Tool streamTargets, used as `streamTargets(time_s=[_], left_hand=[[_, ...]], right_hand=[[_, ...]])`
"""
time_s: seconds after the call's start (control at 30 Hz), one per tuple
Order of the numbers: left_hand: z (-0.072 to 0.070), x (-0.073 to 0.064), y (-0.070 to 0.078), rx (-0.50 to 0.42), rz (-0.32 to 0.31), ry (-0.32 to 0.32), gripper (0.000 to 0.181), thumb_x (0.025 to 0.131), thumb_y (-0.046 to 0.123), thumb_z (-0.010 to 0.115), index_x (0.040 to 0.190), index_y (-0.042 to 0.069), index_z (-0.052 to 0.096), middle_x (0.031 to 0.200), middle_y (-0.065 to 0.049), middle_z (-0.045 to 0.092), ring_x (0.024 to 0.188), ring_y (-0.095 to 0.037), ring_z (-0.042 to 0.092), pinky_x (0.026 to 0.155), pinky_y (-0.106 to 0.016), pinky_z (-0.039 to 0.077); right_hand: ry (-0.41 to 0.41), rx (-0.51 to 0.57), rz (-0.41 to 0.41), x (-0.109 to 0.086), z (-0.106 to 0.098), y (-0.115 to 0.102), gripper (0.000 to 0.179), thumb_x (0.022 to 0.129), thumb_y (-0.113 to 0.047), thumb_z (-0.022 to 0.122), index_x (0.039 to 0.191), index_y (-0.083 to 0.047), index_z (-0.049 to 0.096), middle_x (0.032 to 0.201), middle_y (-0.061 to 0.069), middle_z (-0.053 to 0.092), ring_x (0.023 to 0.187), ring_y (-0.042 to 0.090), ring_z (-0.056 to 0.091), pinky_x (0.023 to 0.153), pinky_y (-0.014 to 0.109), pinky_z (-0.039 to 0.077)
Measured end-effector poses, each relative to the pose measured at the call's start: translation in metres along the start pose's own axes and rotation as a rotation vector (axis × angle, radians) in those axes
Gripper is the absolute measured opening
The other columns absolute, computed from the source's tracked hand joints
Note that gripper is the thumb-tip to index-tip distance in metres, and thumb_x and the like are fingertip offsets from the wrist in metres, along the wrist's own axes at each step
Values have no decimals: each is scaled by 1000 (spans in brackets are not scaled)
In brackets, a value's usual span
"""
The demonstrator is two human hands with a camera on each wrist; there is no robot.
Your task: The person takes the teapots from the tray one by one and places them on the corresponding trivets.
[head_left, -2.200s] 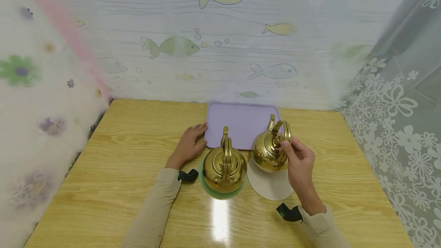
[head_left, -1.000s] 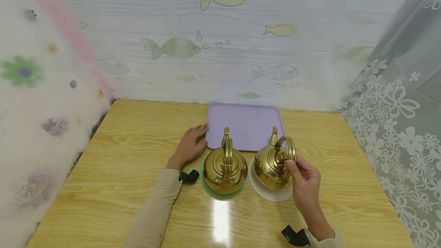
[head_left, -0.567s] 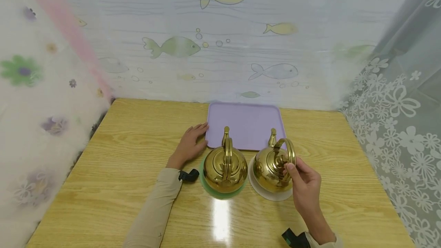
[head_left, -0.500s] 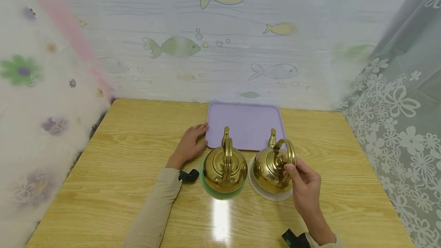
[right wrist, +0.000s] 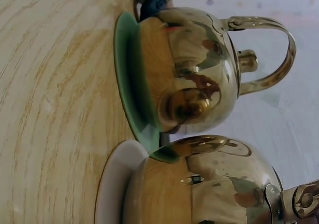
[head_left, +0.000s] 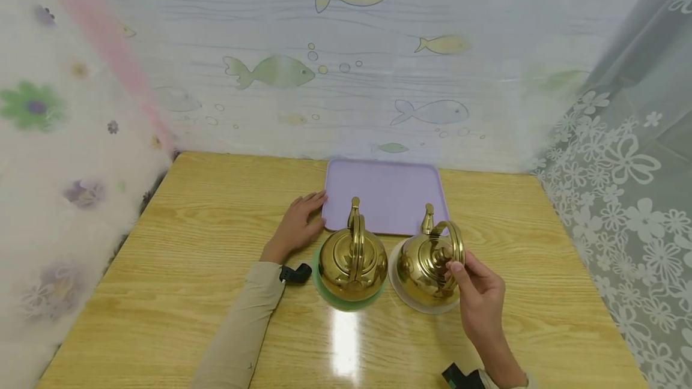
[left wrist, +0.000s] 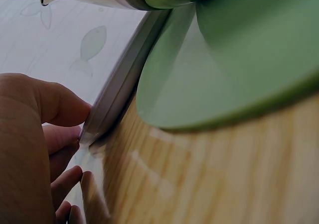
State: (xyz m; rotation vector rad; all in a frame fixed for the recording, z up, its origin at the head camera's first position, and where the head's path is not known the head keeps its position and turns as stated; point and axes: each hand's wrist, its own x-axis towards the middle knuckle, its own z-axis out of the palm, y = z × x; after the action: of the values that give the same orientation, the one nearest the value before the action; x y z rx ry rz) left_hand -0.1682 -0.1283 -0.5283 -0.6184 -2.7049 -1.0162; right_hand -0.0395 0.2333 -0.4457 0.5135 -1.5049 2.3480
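Observation:
Two shiny gold kettles stand side by side in the head view, spouts pointing at the far wall. My right hand [head_left: 483, 296] grips the handle of the right kettle [head_left: 418, 266], thumb near its lid knob. This kettle is over a pale round mat [head_left: 401, 293]; whether its base fully touches the mat cannot be told. The left kettle [head_left: 335, 269] rests on a green round mat [head_left: 346, 305], its handle upright. My left hand [head_left: 294, 227] lies beside a lilac tray [head_left: 384, 191], fingertips touching its left edge. The left wrist view shows the thumb against the tray rim [left wrist: 112, 97].
The tray lies behind the kettles, close to the fish-patterned curtain [head_left: 346, 77]. Wood-grain tabletop [head_left: 216, 209] extends on both sides. A flowered curtain [head_left: 622, 167] hangs at the right, another floral sheet [head_left: 81, 197] at the left.
My right hand has brought the right kettle back from the tray's near edge and down over the pale mat, with only slight movement lately. The left hand has stayed at the tray.

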Motion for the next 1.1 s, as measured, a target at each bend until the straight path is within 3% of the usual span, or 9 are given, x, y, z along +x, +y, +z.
streamTargets(time_s=[0.17,0.53,0.8,1.1], left_hand=[[0,-1,-1,-3,-1,1,61,93,22,60,148,-2,50,155,-16,48,145,-40,40,125,-58,20],[0,0,0,2,-4,-7,61,93,22,60,148,-2,49,156,-15,47,146,-39,39,125,-57,19],[-4,-1,-1,7,-7,-1,61,92,21,61,147,-2,50,155,-16,48,145,-40,40,125,-57,20],[-1,-2,2,-10,-8,0,60,93,23,60,147,-2,51,155,-16,48,145,-41,40,125,-57,19]], right_hand=[[31,-102,18,-4,3,1,22,97,18,49,104,17,69,93,5,73,79,11,66,73,19,58],[27,-48,10,-5,3,2,28,96,19,48,113,14,70,101,8,73,81,12,67,73,21,58],[6,-97,4,-4,3,6,23,96,19,49,113,23,64,108,10,74,80,12,66,73,21,57],[30,-142,41,-6,1,1,24,95,20,49,113,21,66,110,11,75,79,12,66,71,20,58]])
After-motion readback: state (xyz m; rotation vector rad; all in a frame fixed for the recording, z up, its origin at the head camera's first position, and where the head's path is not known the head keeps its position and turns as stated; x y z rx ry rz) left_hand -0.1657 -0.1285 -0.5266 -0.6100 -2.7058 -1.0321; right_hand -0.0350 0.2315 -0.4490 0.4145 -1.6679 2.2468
